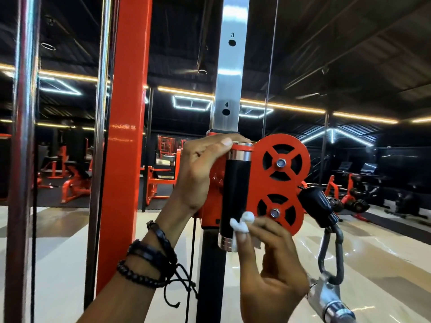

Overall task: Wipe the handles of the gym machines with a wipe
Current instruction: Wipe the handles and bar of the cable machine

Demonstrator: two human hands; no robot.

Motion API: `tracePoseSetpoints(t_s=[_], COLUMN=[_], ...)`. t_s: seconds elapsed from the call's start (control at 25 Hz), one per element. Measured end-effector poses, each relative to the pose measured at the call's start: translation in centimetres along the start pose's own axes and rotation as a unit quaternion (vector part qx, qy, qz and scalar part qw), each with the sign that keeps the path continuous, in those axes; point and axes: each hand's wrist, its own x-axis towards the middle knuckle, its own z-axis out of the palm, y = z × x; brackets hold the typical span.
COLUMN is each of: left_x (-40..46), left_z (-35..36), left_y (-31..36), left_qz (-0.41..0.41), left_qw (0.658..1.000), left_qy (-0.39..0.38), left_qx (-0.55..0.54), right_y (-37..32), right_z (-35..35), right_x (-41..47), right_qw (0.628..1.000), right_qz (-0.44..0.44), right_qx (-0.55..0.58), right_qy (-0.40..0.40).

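Against the black handle (234,187), right hand (270,257) pinches a crumpled white wipe (240,223); left hand (205,169) grips its top.

The floor (384,271) was pale and shiny. Far back on the left, a dark mat (58,201) lay on it, and red gym machines (74,183) stood on the mat. More red and black machines (349,192) stood on the floor at the right. Up close, a silver post (229,85) with holes marked 3 and 4 held a red block with two wheels (279,178). A black handle (234,190) stood upright on that block.
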Motion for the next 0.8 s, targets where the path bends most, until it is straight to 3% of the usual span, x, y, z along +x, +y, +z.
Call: tracePoseSetpoints(t_s=[0.2,0.4,0.64,0.8], left_x=[0.0,-0.1,-0.2,0.0], left_z=[-0.1,0.0,0.1,0.0], left_y=[-0.2,0.0,-0.1,0.0], left_qz=[-0.012,-0.002,-0.009,-0.001], left_qw=[1.0,1.0,1.0,1.0], left_qy=[-0.002,-0.005,-0.007,-0.013], left_qx=[-0.006,0.01,0.012,0.027], right_y=[-0.2,0.1,0.8,1.9], right_z=[1.6,-0.8,1.4,-0.8], right_x=[8.1,0.7,8.4,2.6], right_qw=[0.998,0.988,0.977,0.954], right_qz=[-0.021,0.11,0.122,0.226], right_qx=[0.039,0.105,0.16,0.168], right_qy=[-0.037,-0.037,-0.075,-0.099])
